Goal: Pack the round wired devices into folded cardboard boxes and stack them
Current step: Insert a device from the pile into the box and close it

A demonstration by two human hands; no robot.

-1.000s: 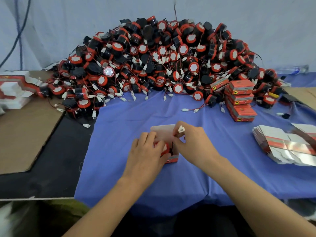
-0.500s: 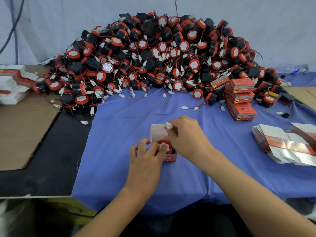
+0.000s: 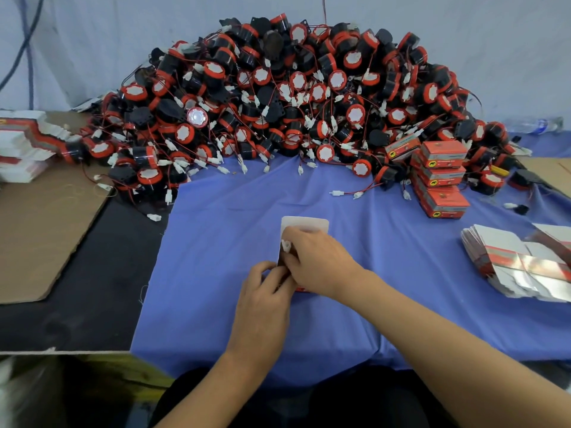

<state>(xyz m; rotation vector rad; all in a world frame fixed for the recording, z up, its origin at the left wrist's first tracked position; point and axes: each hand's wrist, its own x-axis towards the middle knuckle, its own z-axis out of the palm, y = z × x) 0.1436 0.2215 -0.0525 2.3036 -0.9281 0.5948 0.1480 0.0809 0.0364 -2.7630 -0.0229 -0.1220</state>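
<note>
On the blue cloth (image 3: 216, 273) lies a small cardboard box (image 3: 304, 224) with its white flap open away from me. My right hand (image 3: 318, 261) covers the box and pinches the white wire connector (image 3: 285, 245) of a round device that sits in it; the device itself is hidden. My left hand (image 3: 265, 291) grips the near left side of the box. A large heap of red and black round wired devices (image 3: 293, 97) fills the back of the table. Three closed red boxes (image 3: 440, 177) stand stacked at the right.
Flat unfolded box blanks (image 3: 519, 264) lie fanned at the right edge, and more blanks (image 3: 21, 146) are piled at the far left. A brown cardboard sheet (image 3: 40, 230) covers the left of the table. A clear plastic bottle (image 3: 534, 125) lies behind the heap at the right.
The red face of the device, seen half a second ago, is now hidden under my right hand. My right hand moved the white connector down to the box's left side. My left hand shifted closer.
</note>
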